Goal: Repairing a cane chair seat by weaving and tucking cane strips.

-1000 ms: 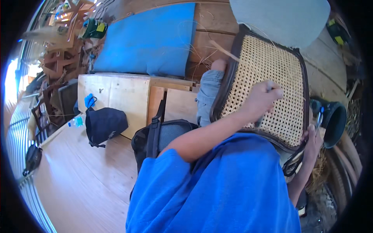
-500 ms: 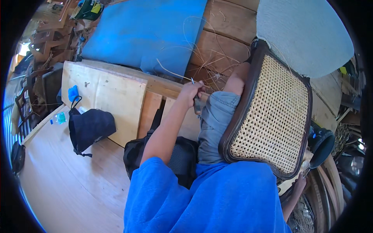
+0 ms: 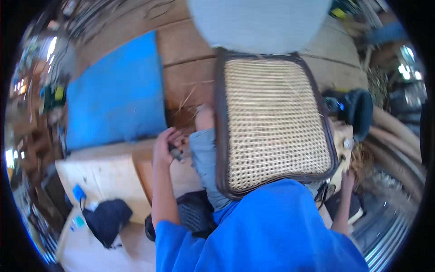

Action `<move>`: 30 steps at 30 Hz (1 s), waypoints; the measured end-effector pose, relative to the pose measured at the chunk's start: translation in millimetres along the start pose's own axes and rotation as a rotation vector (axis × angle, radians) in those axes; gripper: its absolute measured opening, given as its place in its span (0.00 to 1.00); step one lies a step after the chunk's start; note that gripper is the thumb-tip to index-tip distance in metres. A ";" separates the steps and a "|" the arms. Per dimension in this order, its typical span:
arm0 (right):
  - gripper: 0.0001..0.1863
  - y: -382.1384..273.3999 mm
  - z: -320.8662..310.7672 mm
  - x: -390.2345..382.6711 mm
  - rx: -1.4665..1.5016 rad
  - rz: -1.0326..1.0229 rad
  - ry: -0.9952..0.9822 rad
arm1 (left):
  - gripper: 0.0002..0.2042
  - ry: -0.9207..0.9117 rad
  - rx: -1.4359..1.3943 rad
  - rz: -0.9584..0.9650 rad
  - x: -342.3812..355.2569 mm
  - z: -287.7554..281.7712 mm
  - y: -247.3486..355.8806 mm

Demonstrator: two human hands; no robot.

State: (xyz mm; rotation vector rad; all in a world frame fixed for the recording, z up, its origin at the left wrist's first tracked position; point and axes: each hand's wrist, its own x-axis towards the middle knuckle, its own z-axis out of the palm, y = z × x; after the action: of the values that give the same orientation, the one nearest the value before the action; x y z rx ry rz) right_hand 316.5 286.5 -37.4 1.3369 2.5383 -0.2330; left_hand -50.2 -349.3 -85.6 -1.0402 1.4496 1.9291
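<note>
A cane panel in a dark wooden frame lies across my leg, beneath a pale, rounded padded piece. My left hand is left of the frame, fingers curled round a small dark hand tool; its type is blurred. My right hand is low beyond the panel’s right edge, beside a light wooden piece; its fingers are blurred, and whether they hold anything is unclear. Loose thin strands lie on the planks left of the panel.
A blue mat lies at back left, above pale boards. A black pouch and dark backpack sit at my left. A dark green bucket and curved wood pieces stand at right.
My left hand has left the cane panel’s surface for the space at its left, still with the tool. The view has swung, and the panel now appears squarer in front of me.
</note>
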 end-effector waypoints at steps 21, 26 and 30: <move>0.13 -371.7 -41.1 144.4 0.292 -0.778 -0.472 | 0.12 -0.431 0.867 0.128 -65.2 246.8 -18.3; 0.14 -285.5 -65.1 164.7 0.357 -0.624 -0.246 | 0.13 -0.556 1.065 0.217 -66.7 297.6 -44.4; 0.15 -255.0 -54.1 123.9 0.547 -0.618 -0.047 | 0.10 -0.556 0.822 0.016 -75.3 321.1 -64.4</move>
State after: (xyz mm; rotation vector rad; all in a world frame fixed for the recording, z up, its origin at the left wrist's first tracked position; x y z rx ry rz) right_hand 30.3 254.3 -18.5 0.6066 2.8846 -1.1228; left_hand -44.7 -20.6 -16.3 -0.1032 1.6464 1.2462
